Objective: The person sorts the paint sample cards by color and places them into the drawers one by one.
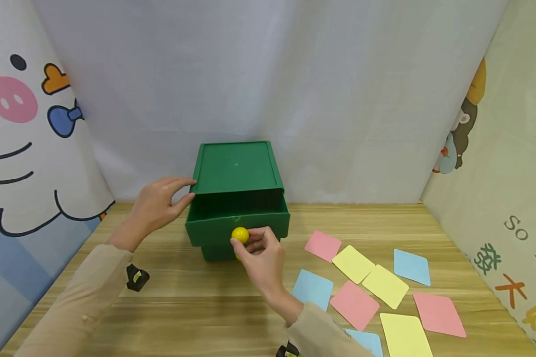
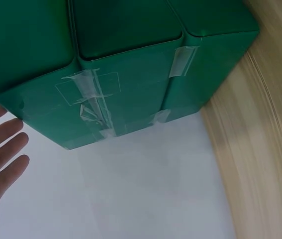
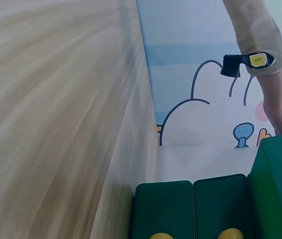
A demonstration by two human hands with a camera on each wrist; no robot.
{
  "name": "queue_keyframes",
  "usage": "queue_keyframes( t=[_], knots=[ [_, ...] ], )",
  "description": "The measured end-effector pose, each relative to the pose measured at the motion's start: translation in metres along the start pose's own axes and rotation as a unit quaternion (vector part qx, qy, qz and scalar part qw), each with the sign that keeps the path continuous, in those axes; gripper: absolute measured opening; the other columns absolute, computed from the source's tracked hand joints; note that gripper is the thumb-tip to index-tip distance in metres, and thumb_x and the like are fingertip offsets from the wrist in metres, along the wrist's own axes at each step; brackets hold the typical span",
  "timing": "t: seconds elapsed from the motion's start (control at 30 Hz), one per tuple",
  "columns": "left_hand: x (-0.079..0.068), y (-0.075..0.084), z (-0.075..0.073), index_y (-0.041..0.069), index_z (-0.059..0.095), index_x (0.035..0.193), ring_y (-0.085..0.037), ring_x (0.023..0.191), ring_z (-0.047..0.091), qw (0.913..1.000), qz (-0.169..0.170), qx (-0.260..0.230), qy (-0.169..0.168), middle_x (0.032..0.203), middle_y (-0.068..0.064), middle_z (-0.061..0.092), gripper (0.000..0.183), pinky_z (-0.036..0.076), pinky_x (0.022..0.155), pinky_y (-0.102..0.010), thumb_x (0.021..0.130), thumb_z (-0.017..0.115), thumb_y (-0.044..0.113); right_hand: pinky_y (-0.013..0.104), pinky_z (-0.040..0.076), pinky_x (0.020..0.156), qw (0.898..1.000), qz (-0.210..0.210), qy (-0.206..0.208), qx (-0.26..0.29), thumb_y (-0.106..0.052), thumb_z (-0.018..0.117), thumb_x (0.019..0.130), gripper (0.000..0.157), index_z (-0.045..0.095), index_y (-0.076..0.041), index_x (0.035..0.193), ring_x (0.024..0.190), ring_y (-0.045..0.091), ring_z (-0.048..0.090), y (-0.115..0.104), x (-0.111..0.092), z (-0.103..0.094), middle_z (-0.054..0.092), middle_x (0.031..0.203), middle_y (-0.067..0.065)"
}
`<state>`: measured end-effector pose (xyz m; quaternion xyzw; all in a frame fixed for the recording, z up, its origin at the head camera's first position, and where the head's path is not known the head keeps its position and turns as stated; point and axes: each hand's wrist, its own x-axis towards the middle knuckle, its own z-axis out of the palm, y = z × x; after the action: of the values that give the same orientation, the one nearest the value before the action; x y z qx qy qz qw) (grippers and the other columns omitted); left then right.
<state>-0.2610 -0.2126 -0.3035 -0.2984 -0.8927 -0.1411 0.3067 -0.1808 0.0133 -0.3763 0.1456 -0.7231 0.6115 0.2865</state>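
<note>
A green drawer box [image 1: 234, 166] stands at the back of the table, and its top drawer [image 1: 212, 232] is pulled partway out. My right hand [image 1: 265, 260] pinches the yellow round knob [image 1: 240, 234] on that drawer's front between thumb and fingers. At the box's upper left edge, my left hand [image 1: 158, 206] rests its fingertips with the fingers extended. The left wrist view shows those fingers [image 2: 11, 175] spread beside the taped green side [image 2: 136, 84]. Two lower drawers [image 3: 163, 204] with yellow knobs [image 3: 230, 234] are closed in the right wrist view.
Several pink, yellow and blue paper cards [image 1: 354, 305] lie on the wooden table [image 1: 178, 317] to the right. A pale curtain [image 1: 339, 109] hangs right behind the box. Printed cloths flank both sides. Black wrist camera mounts [image 1: 136, 277] sit at the sleeves.
</note>
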Motion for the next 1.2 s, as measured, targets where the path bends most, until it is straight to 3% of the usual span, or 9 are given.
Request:
queue_keyframes(
  t=[0.47, 0.67, 0.97, 1.1, 1.2],
  knots=[
    [-0.001, 0.000, 0.001, 0.003, 0.064, 0.111, -0.034, 0.097, 0.058, 1.0000, 0.002, 0.003, 0.006, 0.108, -0.019, 0.062, 0.030, 0.048, 0.077, -0.049, 0.083, 0.066, 0.014, 0.025, 0.052, 0.054, 1.000, -0.006, -0.007, 0.007, -0.016, 0.075, 0.074, 0.025, 0.059, -0.005, 0.090, 0.060, 0.012, 0.060, -0.003, -0.007, -0.003, 0.062, 0.075, 0.006],
    [-0.001, 0.001, 0.001, 0.003, 0.064, 0.111, -0.034, 0.097, 0.058, 1.0000, 0.000, -0.001, 0.003, 0.108, -0.019, 0.062, 0.030, 0.048, 0.078, -0.049, 0.083, 0.066, 0.014, 0.029, 0.053, 0.055, 1.000, 0.007, -0.025, 0.009, -0.010, 0.076, 0.073, 0.027, 0.059, 0.000, 0.090, 0.062, 0.020, 0.061, -0.011, -0.007, -0.009, 0.063, 0.075, 0.011],
    [-0.002, -0.001, 0.001, 0.003, 0.063, 0.112, -0.034, 0.097, 0.058, 0.9999, 0.001, -0.011, 0.007, 0.109, -0.018, 0.062, 0.032, 0.048, 0.078, -0.049, 0.083, 0.066, 0.013, 0.033, 0.053, 0.060, 0.996, 0.019, -0.080, -0.021, -0.002, 0.074, 0.073, 0.030, 0.056, 0.007, 0.095, 0.067, 0.026, 0.063, -0.041, 0.004, -0.045, 0.062, 0.078, 0.019],
    [-0.002, -0.002, 0.001, 0.002, 0.062, 0.115, -0.035, 0.097, 0.058, 0.9999, -0.001, -0.013, 0.003, 0.111, -0.019, 0.061, 0.034, 0.047, 0.078, -0.050, 0.083, 0.065, 0.012, 0.036, 0.054, 0.060, 0.994, 0.015, -0.092, -0.052, -0.002, 0.075, 0.071, 0.032, 0.058, 0.007, 0.096, 0.068, 0.027, 0.063, -0.037, 0.009, -0.066, 0.063, 0.078, 0.017],
    [-0.002, -0.002, 0.001, 0.002, 0.061, 0.117, -0.036, 0.099, 0.057, 0.9999, -0.003, -0.013, -0.003, 0.113, -0.019, 0.060, 0.035, 0.047, 0.079, -0.050, 0.084, 0.065, 0.013, 0.033, 0.054, 0.059, 0.992, 0.008, -0.099, -0.080, -0.005, 0.077, 0.069, 0.033, 0.060, 0.005, 0.096, 0.068, 0.026, 0.064, -0.019, 0.014, -0.086, 0.064, 0.078, 0.012]
  ],
)
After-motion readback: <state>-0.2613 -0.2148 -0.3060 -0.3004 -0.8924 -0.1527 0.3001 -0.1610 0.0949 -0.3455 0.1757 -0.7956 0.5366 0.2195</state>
